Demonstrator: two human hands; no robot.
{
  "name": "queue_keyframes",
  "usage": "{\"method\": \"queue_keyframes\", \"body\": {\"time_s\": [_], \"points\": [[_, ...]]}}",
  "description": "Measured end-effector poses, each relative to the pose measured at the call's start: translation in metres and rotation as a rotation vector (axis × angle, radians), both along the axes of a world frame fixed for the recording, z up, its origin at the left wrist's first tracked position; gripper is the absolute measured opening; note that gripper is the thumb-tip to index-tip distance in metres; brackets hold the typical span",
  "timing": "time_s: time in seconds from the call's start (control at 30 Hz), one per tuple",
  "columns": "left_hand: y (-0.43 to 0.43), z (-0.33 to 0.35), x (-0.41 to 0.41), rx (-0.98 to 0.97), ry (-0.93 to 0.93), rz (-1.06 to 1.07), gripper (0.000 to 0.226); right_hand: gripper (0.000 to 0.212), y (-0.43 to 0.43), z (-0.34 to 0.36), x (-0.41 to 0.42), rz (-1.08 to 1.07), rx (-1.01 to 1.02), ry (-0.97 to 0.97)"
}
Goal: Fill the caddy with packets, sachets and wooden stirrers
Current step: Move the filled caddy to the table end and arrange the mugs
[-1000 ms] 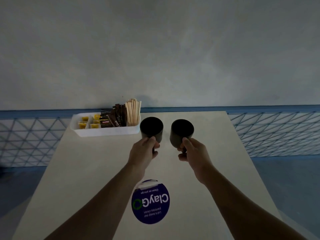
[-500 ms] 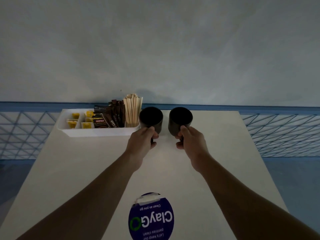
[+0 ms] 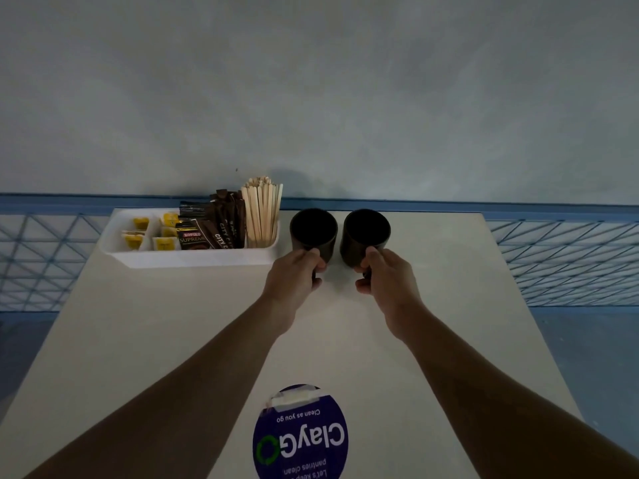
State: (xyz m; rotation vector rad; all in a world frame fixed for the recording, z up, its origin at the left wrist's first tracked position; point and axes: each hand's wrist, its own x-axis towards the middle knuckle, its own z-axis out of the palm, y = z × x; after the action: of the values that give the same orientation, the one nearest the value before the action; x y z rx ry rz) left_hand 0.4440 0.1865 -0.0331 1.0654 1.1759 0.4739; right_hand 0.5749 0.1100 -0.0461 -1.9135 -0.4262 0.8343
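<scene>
Caddy (image 3: 193,258) holds sachets (image 3: 221,229) and stirrers (image 3: 261,212); right of it, our left hand (image 3: 294,276) and right hand (image 3: 387,281) each grip a dark mug (image 3: 313,231).

We see each hand, left hand (image 3: 294,273) and right hand (image 3: 389,278), gripping a dark mug (image 3: 313,233) (image 3: 366,235) beside the filled white caddy (image 3: 193,257) on the surface (image 3: 173,323).

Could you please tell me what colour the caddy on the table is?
The caddy is white, seen in the head view.
</scene>
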Motion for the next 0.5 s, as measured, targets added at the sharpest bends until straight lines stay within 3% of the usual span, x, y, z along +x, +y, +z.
{"method": "queue_keyframes", "body": {"time_s": [0.27,0.5], "points": [[0.001,0.006,0.004,0.016,0.057,-0.024,0.022,0.031,-0.003,0.002,0.002,0.034,-0.015,0.005],[-0.005,0.014,-0.012,0.028,0.131,-0.031,0.026,0.016,-0.020,0.011,0.000,0.024,-0.026,-0.041]]}}
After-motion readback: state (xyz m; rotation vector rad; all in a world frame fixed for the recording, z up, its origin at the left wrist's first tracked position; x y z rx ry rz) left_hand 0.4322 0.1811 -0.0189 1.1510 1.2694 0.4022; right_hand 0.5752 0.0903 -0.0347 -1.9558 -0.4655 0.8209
